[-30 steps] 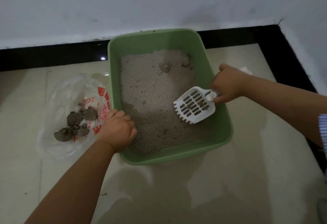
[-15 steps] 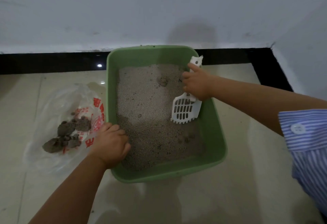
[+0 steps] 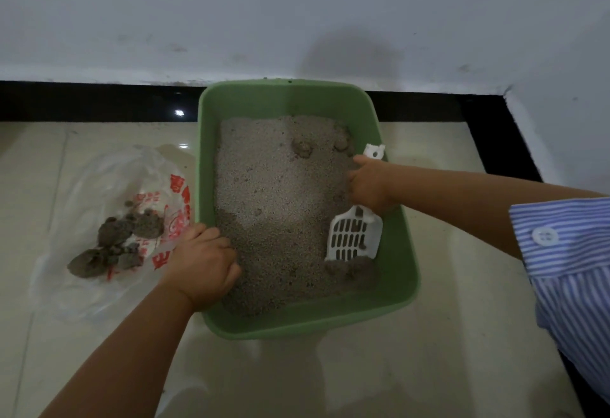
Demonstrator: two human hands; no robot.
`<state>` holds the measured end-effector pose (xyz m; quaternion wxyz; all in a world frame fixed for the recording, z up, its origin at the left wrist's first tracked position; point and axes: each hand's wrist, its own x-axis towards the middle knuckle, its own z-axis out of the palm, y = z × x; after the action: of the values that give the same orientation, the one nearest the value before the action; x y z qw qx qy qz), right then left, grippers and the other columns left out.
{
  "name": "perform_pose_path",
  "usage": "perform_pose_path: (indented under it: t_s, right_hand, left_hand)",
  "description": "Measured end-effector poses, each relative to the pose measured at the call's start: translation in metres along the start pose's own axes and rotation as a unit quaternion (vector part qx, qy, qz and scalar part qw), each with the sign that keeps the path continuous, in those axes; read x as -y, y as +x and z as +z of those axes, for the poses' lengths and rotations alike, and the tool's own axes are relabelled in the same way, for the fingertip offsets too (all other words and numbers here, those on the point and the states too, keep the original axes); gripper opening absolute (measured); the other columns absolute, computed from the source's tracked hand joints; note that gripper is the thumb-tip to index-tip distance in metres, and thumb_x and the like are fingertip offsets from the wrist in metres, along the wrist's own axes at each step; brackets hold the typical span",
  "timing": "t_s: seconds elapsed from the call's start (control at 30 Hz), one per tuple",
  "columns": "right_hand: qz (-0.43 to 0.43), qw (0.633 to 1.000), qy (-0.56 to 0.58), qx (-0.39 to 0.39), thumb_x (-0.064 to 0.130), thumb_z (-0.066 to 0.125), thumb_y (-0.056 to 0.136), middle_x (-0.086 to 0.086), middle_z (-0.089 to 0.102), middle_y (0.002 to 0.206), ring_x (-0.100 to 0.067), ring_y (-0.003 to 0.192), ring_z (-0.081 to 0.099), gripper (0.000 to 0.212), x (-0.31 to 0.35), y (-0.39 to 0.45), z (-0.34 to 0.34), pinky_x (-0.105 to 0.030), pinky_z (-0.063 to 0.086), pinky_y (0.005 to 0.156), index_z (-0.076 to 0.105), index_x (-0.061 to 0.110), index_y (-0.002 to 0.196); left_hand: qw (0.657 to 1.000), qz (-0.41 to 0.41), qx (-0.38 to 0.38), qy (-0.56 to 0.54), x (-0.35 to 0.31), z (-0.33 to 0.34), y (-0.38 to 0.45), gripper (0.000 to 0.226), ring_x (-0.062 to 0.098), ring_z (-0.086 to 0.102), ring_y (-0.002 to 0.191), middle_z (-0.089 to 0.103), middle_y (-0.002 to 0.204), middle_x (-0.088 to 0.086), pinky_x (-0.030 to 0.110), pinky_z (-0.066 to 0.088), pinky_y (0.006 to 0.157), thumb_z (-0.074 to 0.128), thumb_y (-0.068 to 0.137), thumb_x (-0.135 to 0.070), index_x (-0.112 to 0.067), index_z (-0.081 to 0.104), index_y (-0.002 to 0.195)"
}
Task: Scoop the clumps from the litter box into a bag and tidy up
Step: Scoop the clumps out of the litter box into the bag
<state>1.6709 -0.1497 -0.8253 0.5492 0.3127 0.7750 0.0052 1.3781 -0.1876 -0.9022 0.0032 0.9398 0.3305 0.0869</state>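
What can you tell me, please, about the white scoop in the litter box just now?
The scoop looks like white plastic, with a slotted blade and a handle ending in a hanging hole. The right hand grips the handle. It stands steeply, blade down, near the right wall of the green litter box; its toothed edge digs into the litter at a darker clump. Dark bits show through its slots.

Litter box point(image 3: 401, 252) on floor point(image 3: 429, 351), far end against wall point(image 3: 297, 4), near floor's far right corner. Litter point(image 3: 277, 193) inside box. Scoop point(image 3: 355, 236) in box along right wall, head down in litter toward near right corner (handle end pointing at wall). Two clumps point(image 3: 303, 147) in litter at far end. Bag point(image 3: 99, 186) flat on floor left of box, touching its left side; clump pile point(image 3: 115, 242) on bag.
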Motion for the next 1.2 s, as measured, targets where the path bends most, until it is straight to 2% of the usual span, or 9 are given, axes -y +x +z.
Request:
perform_pose_path:
  t_s: [0.13, 0.5, 0.7, 0.8, 0.87, 0.93, 1.03, 1.13, 1.2]
  right_hand:
    - [-0.021, 0.999, 0.013, 0.025, 0.028, 0.042, 0.094, -0.003, 0.054, 0.129, -0.022, 0.13, 0.036, 0.033, 0.01, 0.002, 0.004, -0.047, 0.014, 0.112, 0.055, 0.018, 0.122]
    - [-0.068, 0.996, 0.061, 0.015, 0.026, 0.044, 0.092, -0.006, 0.056, 0.124, -0.024, 0.121, 0.043, 0.031, 0.005, 0.021, 0.012, -0.042, 0.022, 0.105, 0.055, 0.016, 0.119]
    - [-0.073, 0.976, 0.206, -0.001, 0.022, 0.044, 0.092, -0.006, 0.056, 0.121, -0.023, 0.119, 0.045, 0.026, 0.025, 0.038, 0.003, -0.043, 0.023, 0.106, 0.056, 0.016, 0.115]
    - [-0.064, 0.965, 0.256, -0.008, 0.022, 0.041, 0.094, -0.007, 0.059, 0.118, -0.023, 0.113, 0.05, 0.025, 0.029, 0.04, -0.002, -0.042, 0.028, 0.104, 0.058, 0.014, 0.111]
    - [-0.06, 0.94, 0.335, -0.018, 0.023, 0.042, 0.095, -0.01, 0.06, 0.109, -0.023, 0.1, 0.053, 0.027, 0.04, 0.038, -0.005, -0.037, 0.036, 0.096, 0.059, 0.009, 0.11]
    - [-0.066, 0.897, 0.437, -0.017, 0.021, 0.042, 0.096, -0.011, 0.056, 0.094, -0.02, 0.087, 0.05, 0.028, 0.06, 0.035, -0.009, -0.031, 0.039, 0.082, 0.059, 0.001, 0.107]
    - [-0.069, 0.844, 0.531, -0.022, 0.02, 0.041, 0.097, -0.013, 0.053, 0.094, -0.017, 0.085, 0.046, 0.032, 0.088, 0.033, -0.015, -0.027, 0.036, 0.076, 0.058, -0.005, 0.107]
    - [-0.063, 0.811, 0.581, -0.032, 0.019, 0.042, 0.097, -0.01, 0.054, 0.09, -0.017, 0.08, 0.046, 0.027, 0.1, 0.03, -0.014, -0.022, 0.04, 0.067, 0.059, 0.0, 0.106]
    - [-0.051, 0.781, 0.621, -0.038, 0.014, 0.046, 0.094, -0.002, 0.049, 0.081, -0.015, 0.074, 0.045, 0.01, 0.104, 0.027, -0.008, -0.011, 0.035, 0.056, 0.055, 0.012, 0.096]
  left_hand:
    - [1.0, -0.001, -0.007, -0.006, 0.0, 0.0, 0.0, 0.037, 0.02, 0.048, 0.044, 0.046, 0.043, -0.001, 0.031, 0.026, 0.065, 0.038, 0.071, -0.028, -0.016, 0.053, 0.039]
    - [1.0, -0.004, -0.007, 0.006, -0.001, 0.001, 0.0, 0.038, 0.019, 0.048, 0.044, 0.046, 0.043, -0.001, 0.031, 0.025, 0.065, 0.038, 0.071, -0.028, -0.016, 0.054, 0.039]
    - [1.0, -0.008, -0.006, 0.002, 0.0, 0.003, 0.0, 0.038, 0.02, 0.047, 0.045, 0.045, 0.043, -0.001, 0.032, 0.025, 0.065, 0.038, 0.072, -0.028, -0.015, 0.054, 0.04]
    - [1.0, -0.011, -0.002, 0.0, -0.001, 0.001, -0.001, 0.038, 0.019, 0.046, 0.046, 0.045, 0.043, -0.001, 0.031, 0.025, 0.065, 0.037, 0.072, -0.028, -0.015, 0.054, 0.04]
    - [1.0, -0.013, 0.001, -0.004, -0.001, 0.0, -0.001, 0.039, 0.019, 0.046, 0.046, 0.045, 0.043, -0.001, 0.031, 0.025, 0.066, 0.037, 0.072, -0.028, -0.015, 0.055, 0.04]
    - [1.0, -0.014, 0.003, -0.005, -0.001, 0.0, -0.001, 0.038, 0.02, 0.047, 0.046, 0.046, 0.043, -0.001, 0.031, 0.025, 0.066, 0.037, 0.072, -0.028, -0.015, 0.055, 0.041]
    - [1.0, -0.018, 0.004, -0.004, -0.002, -0.001, -0.001, 0.04, 0.02, 0.049, 0.047, 0.048, 0.044, 0.0, 0.032, 0.024, 0.065, 0.037, 0.072, -0.029, -0.014, 0.058, 0.042]
    - [1.0, -0.026, 0.002, -0.013, -0.002, -0.001, 0.0, 0.041, 0.02, 0.049, 0.047, 0.05, 0.045, 0.0, 0.032, 0.024, 0.066, 0.036, 0.073, -0.029, -0.013, 0.06, 0.044]
    - [0.999, -0.028, -0.008, -0.03, -0.002, -0.001, -0.002, 0.04, 0.02, 0.049, 0.048, 0.051, 0.046, 0.001, 0.032, 0.025, 0.067, 0.036, 0.074, -0.027, -0.011, 0.059, 0.045]
